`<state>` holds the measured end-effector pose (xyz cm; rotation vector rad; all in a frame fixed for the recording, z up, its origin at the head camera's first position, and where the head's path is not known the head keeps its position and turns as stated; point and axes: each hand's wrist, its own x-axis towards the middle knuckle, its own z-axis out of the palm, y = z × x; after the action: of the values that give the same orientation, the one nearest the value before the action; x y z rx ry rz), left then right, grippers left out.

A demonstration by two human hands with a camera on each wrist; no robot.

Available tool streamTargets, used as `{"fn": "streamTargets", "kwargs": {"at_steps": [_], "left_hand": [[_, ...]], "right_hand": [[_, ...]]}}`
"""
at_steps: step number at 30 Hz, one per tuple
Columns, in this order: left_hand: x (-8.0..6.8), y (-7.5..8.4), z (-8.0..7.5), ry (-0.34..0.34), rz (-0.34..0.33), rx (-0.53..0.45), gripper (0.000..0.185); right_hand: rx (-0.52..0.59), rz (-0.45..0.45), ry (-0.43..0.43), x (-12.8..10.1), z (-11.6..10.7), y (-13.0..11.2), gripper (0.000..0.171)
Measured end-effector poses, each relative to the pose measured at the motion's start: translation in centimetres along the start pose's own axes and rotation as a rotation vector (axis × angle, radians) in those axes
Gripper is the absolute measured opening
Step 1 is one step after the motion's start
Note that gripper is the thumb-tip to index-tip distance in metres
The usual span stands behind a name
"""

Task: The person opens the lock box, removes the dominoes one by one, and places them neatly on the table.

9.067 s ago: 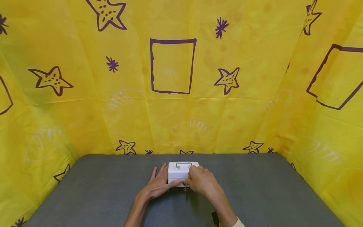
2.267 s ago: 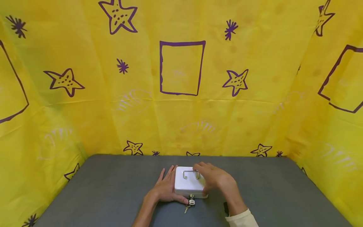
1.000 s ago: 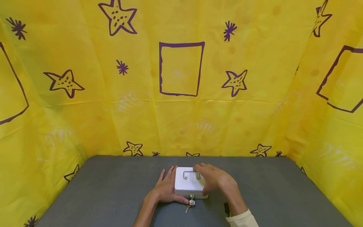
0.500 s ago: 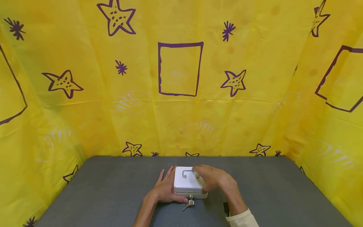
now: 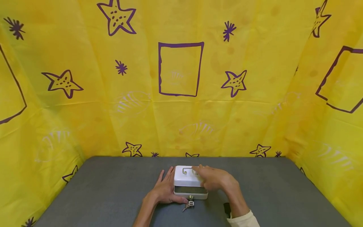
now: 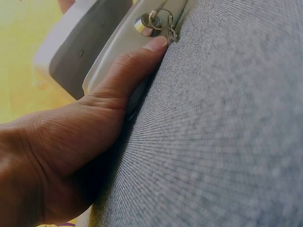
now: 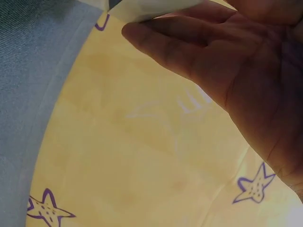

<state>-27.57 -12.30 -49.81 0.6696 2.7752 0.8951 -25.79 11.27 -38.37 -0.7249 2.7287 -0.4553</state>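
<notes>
A small white cash box (image 5: 198,196) stands on the grey table, its hinged lid (image 5: 185,180) raised at the front over a dark gap. My left hand (image 5: 165,190) rests along the box's left side, fingers straight and spread; its thumb (image 6: 137,64) lies across the front, close to the round lock (image 6: 147,24). A key hangs on a ring from another key in that lock, the keys (image 5: 186,207) dangling before the box. My right hand (image 5: 214,178) holds the lid at its right side, thumb low at the front edge, fingers over the top near the wire handle (image 5: 186,169).
The grey cloth-covered table (image 5: 119,195) stretches out around the box. A yellow fabric backdrop (image 5: 175,126) with purple starfish drawings rises behind it and on both sides. A pale sleeve (image 5: 244,219) covers the right forearm.
Nine seconds ago my right hand was at the key and the lid was down. Over the last half second the right hand has lifted the lid's front edge; my left hand stays put.
</notes>
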Motion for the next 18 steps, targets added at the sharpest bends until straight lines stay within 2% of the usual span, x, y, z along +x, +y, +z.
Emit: {"fn": "streamTargets", "kwargs": {"at_steps": [3, 7, 11, 15, 18], "left_hand": [[0.2, -0.4, 0.2, -0.014, -0.013, 0.017, 0.135], [0.7, -1.5, 0.9, -0.014, -0.012, 0.014, 0.135], [1.0, -2.2, 1.3, 0.001, 0.004, 0.0, 0.134], [1.0, -2.1, 1.2, -0.004, 0.0, -0.003, 0.132], [0.9, -1.9, 1.1, -0.009, -0.016, -0.007, 0.135]], "right_hand": [[0.017, 0.008, 0.01, -0.1, -0.3, 0.1, 0.057], [0.1, 0.042, 0.011, -0.3, -0.6, 0.3, 0.056], [0.18, 0.02, 0.027, -0.3, -0.9, 0.7, 0.06], [0.221, -0.041, 0.084, -0.2, -0.9, 1.2, 0.061], [0.22, -0.051, 0.156, -0.1, -0.7, 1.4, 0.052]]}}
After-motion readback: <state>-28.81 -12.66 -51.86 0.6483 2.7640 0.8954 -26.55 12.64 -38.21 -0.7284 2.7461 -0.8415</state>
